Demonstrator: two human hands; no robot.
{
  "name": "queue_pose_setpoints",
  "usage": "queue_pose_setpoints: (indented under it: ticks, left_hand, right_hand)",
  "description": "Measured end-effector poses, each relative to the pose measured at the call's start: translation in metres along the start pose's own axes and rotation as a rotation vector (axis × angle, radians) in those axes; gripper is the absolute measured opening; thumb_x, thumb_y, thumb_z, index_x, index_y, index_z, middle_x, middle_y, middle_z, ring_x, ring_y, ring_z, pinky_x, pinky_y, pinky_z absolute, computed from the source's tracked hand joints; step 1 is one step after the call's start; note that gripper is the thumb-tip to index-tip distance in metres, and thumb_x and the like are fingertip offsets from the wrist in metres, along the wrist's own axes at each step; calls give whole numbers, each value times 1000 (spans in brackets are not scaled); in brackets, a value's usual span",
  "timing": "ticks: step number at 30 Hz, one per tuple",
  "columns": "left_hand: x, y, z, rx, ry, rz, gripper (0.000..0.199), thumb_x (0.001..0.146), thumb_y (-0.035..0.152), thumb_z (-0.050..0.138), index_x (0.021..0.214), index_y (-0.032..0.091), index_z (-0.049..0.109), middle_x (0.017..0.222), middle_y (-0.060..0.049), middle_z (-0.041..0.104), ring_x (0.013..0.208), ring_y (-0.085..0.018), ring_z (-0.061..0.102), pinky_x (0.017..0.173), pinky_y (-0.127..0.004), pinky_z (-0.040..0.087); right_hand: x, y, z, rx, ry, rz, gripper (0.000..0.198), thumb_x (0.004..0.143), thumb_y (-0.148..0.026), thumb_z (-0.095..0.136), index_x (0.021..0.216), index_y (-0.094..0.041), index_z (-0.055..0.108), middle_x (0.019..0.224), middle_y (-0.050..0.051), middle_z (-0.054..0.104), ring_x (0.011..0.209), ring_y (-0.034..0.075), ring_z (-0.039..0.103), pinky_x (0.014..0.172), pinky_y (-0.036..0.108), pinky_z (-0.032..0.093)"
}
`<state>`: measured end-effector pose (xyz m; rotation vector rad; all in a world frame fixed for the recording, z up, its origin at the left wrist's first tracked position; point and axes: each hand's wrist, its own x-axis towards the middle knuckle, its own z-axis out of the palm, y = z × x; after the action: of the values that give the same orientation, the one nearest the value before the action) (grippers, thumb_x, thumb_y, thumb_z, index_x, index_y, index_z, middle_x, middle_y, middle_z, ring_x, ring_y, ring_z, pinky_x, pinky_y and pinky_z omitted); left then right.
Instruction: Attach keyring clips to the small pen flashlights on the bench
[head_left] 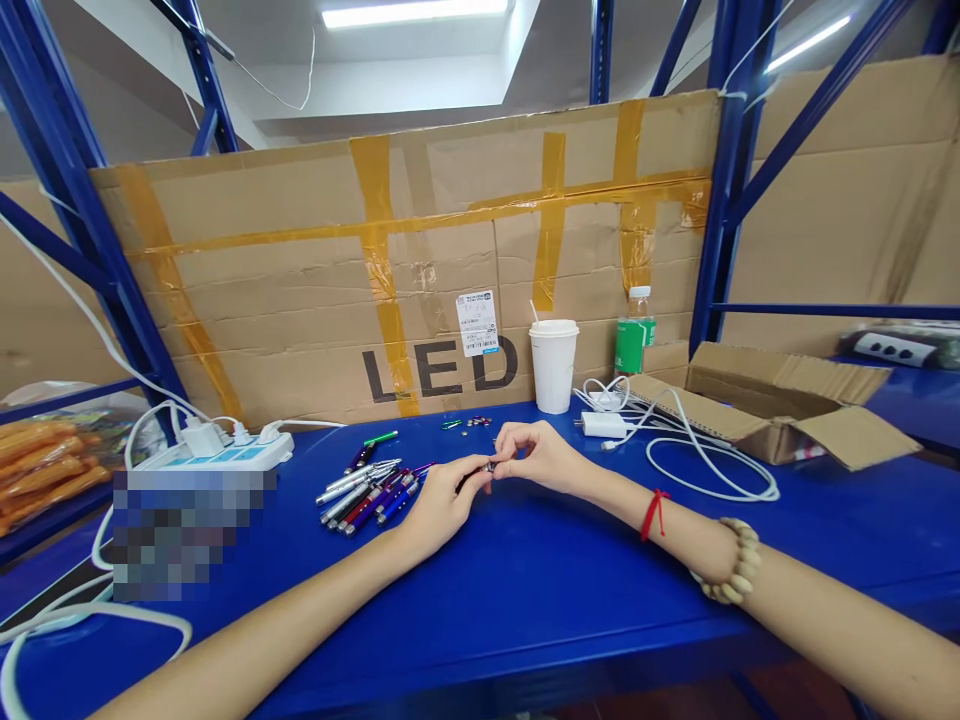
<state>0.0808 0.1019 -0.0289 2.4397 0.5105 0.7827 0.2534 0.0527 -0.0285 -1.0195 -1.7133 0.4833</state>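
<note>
Only the head camera to go by: both bare hands are out over the blue tabletop point(517, 580), well in from its front edge. Left hand point(441, 502) and right hand point(541, 458) meet fingertip to fingertip, each pinching the same small dark metallic piece point(490, 466) between thumb and fingers. Too tiny for me to say what it is, but it's right there between them, roughly mid-table.

Elbow room's tight on the left: a pile of pens point(367, 492) lies just beside the left hand. Past the fingertips, a few tiny parts point(477, 422) sit close to the cardboard panel point(315, 330) that walls off the back edge. White cup point(553, 372) stands upright against that side, green-labelled bottle point(636, 338) behind it to the right. Charger point(602, 425) and looped white cable point(757, 492) lie beyond the right forearm, open box point(787, 440) farther right. Power strip point(259, 452) is well off to the left. Best open room is the broad blue stretch between the forearms, running toward the front edge.
</note>
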Motion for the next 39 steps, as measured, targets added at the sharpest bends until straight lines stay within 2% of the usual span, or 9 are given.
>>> queue_pose_setpoints:
  ticks: [9, 15, 20, 26, 33, 39]
  left_hand:
    - [1, 6, 1, -3, 58, -25, 35, 85, 39, 34, 79, 18, 61, 68, 2, 59, 63, -7, 51, 64, -18, 36]
    - [0, 4, 0, -67, 105, -94, 31, 84, 42, 36, 87, 20, 58, 63, 4, 54, 60, -7, 48, 63, -18, 34]
    - [0, 3, 0, -113, 104, -96, 29, 84, 40, 36, 87, 20, 57, 62, 5, 50, 60, -6, 46, 63, -18, 34]
    - [-1, 3, 0, -123, 96, -114, 29, 84, 40, 35, 83, 20, 56, 63, 5, 51, 62, -6, 47, 64, -18, 34]
    - [0, 2, 0, -112, 83, -135, 29, 83, 40, 35, 84, 19, 56, 62, 4, 51, 62, -7, 47, 63, -18, 34]
    - [0, 4, 0, -122, 82, -137, 29, 83, 39, 36, 82, 18, 56, 61, 4, 51, 61, -7, 47, 63, -18, 34]
  right_hand:
    - [1, 0, 3, 40, 32, 220, 39, 60, -45, 70, 71, -9, 61, 65, 3, 57, 47, 7, 47, 39, 19, 34]
    - [0, -5, 4, 30, 28, 220, 42, 67, -44, 66, 91, -10, 67, 79, 6, 59, 47, 5, 48, 38, 18, 35]
    - [0, -4, 3, 12, 16, 191, 40, 71, -43, 62, 96, -12, 67, 89, 9, 58, 48, 4, 48, 38, 18, 36]
    - [0, -2, 2, -3, 7, 192, 39, 70, -41, 64, 96, -12, 68, 84, 8, 60, 50, 5, 47, 40, 18, 37]
    - [0, 7, 1, -26, -16, 210, 42, 70, -42, 65, 97, -11, 68, 65, 5, 60, 46, 6, 46, 42, 19, 36]
    - [1, 6, 1, -11, -8, 226, 41, 69, -42, 65, 96, -11, 68, 65, 5, 60, 46, 6, 46, 42, 19, 36]
